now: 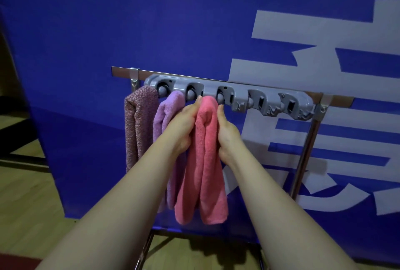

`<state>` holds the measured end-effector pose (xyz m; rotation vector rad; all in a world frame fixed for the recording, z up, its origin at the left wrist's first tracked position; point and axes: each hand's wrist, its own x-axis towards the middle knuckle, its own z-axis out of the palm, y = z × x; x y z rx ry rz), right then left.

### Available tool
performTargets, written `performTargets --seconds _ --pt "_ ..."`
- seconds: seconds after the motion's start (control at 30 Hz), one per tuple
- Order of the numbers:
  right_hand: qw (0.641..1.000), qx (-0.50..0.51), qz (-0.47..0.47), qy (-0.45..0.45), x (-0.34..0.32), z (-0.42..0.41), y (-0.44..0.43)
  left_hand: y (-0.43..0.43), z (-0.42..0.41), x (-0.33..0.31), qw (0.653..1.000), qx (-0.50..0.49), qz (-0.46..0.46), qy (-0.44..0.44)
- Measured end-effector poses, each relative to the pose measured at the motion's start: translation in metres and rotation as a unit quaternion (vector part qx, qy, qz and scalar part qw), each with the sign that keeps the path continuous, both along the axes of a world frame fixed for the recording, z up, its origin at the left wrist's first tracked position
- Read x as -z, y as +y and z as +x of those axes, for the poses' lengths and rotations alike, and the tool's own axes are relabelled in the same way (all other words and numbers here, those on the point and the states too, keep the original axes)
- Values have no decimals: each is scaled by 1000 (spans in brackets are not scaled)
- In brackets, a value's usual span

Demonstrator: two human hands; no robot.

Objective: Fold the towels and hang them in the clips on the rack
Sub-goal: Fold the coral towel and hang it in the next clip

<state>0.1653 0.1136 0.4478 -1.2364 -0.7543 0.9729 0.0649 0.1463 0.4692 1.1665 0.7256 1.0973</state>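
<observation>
A grey clip bar (255,94) with several clips runs along the metal rack rail (121,71). A folded pink towel (205,161) hangs with its top at the third clip from the left. My left hand (184,122) grips its upper left side and my right hand (227,131) grips its upper right side. To the left, a lilac towel (167,109) hangs from the second clip, partly behind my left arm. A mottled mauve towel (138,122) hangs from the first clip. The two clips on the right hold nothing.
The rack's right upright pole (305,155) and its lower frame (147,246) stand on a wooden floor (26,194). A blue banner (194,21) with large white characters fills the wall behind.
</observation>
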Motion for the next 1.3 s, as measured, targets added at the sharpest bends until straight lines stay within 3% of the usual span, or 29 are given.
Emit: performTargets --seconds 0.27,0.5,0.8,1.03,1.13,1.3 --pt "1000 -3 7 12 11 -4 8 0 0 -2 999 15 2 41" --pt "1000 4 -5 -2 14 0 11 -2 -1 6 994 16 87 60" --pt "1000 0 -21 -1 17 -6 14 0 -3 -1 993 11 87 78" --pt "999 22 -30 27 46 6 21 -4 -2 30 998 -44 0 35" --pt "997 35 -62 20 75 5 12 -16 -4 67 998 -42 -15 48" --pt "990 18 -141 23 143 -12 -29 -44 -14 148 990 -37 -124 62"
